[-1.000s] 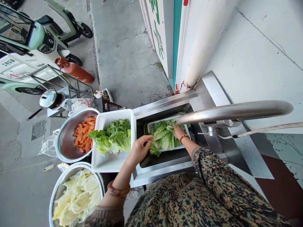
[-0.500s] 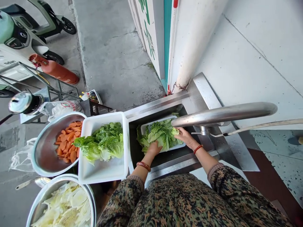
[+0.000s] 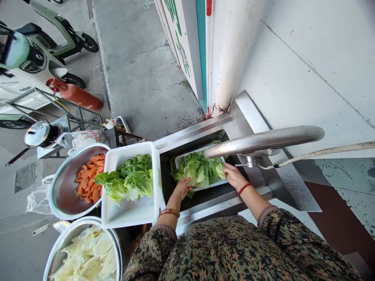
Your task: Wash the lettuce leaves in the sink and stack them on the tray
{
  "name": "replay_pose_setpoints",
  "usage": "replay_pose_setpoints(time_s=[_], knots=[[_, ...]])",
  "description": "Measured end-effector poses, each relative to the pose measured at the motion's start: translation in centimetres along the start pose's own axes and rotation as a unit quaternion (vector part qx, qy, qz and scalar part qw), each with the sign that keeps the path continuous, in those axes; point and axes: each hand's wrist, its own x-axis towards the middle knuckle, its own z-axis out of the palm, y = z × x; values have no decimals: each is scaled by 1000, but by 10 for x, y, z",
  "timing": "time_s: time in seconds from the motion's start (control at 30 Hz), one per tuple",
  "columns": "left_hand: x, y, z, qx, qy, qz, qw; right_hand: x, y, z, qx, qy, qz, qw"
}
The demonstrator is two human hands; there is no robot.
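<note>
Leafy green lettuce (image 3: 199,166) is heaped in a white plastic basket (image 3: 177,160) inside the metal sink (image 3: 165,177). My left hand (image 3: 182,188) closes on leaves at the heap's near left side. At the right end, my right hand (image 3: 233,175) has its fingers closed around leaves beside the basket's rim; part of those fingers is hidden by the greens. The curved faucet (image 3: 263,141) passes over the heap's far right part. More lettuce (image 3: 131,175) lies in a white tub (image 3: 129,214) left of the sink.
Further left stand a metal bowl (image 3: 60,187) of sliced carrots (image 3: 90,179) and a pot (image 3: 118,249) of pale cut cabbage (image 3: 88,251). A slotted spoon (image 3: 60,225) lies beside them. Behind are a red gas cylinder (image 3: 74,93) and parked scooters (image 3: 61,31).
My left hand has drawn back slightly toward me and left, to the heap's near edge. The leaves are gathered more together between my hands. The view has shifted a little.
</note>
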Motion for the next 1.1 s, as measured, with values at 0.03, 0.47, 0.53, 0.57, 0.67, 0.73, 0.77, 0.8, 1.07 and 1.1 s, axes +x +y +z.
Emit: replay_pose_setpoints(time_s=[0.03,0.47,0.53,0.57,0.67,0.73,0.77,0.8,1.07,1.1], knots=[[-5,1,-1,-22,0,2,1000,-3,-1,1,34,-20,27,999],[-34,41,82,-256,-64,55,963,-21,0,44,206,-144,72,965],[-29,47,96,-260,-57,62,962,-25,-4,47,207,-155,48,965],[-27,50,100,-258,-46,66,963,-27,-8,46,206,-158,36,965],[-24,57,96,-219,28,91,971,-33,-24,41,194,-164,0,967],[-24,61,88,-177,78,112,975,-37,-35,38,171,-169,-21,970],[-25,62,86,-156,90,119,976,-40,-39,39,154,-172,-30,973],[-27,63,84,-136,93,121,979,-43,-42,42,132,-175,-37,975],[-42,65,103,-148,11,81,986,-55,-44,79,-35,-184,-95,978],[-43,65,103,-157,8,81,984,-53,-43,79,-60,-180,-103,976]])
